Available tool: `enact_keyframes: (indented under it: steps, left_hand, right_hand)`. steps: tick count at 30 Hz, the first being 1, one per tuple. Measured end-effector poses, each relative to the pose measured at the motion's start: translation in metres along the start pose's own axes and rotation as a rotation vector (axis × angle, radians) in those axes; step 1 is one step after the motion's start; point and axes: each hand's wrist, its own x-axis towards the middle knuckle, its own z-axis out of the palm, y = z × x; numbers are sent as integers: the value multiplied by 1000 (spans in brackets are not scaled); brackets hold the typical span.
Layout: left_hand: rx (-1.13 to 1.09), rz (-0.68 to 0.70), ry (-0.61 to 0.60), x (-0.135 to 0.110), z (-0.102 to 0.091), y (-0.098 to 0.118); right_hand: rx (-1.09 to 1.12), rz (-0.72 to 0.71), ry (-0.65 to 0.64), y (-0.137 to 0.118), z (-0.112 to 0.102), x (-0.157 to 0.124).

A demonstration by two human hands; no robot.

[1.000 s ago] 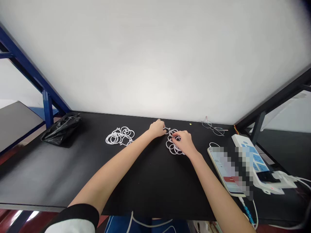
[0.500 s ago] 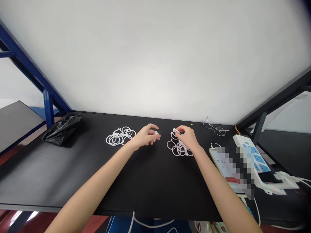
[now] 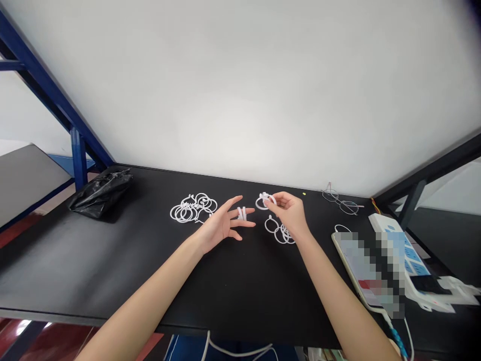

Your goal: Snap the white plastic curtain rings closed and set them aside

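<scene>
My left hand is palm inward above the black table, its fingers stretched and spread. Small white bands sit around one of its fingers. Behind its wrist lies a loose pile of thin white rings. My right hand pinches a white ring with a small knob on it, between thumb and fingers; whether more than one ring is held I cannot tell. Below this hand is a smaller pile of white rings, partly hidden by the wrist.
A black plastic bag lies at the left. To the right are wire-framed glasses, a phone with a cable, and a white power strip. The black table meets a white wall behind.
My left hand has opened from a curl to spread fingers, baring the bands. My right hand has lifted a ring off the right pile and moved slightly left. The view has shifted a little.
</scene>
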Motion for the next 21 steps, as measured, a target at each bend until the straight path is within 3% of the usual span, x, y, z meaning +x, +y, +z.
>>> enact_keyframes:
  steps: [6, 14, 21]
  left_hand:
    - [33, 13, 30, -3, 2, -3]
    - [25, 14, 55, 0, 3, -8]
    - [25, -1, 2, 1, 2, -10]
  right_hand:
    - [119, 78, 7, -8, 29, -28]
    - [69, 25, -49, 0, 28, -39]
    - [84, 18, 24, 0, 24, -37]
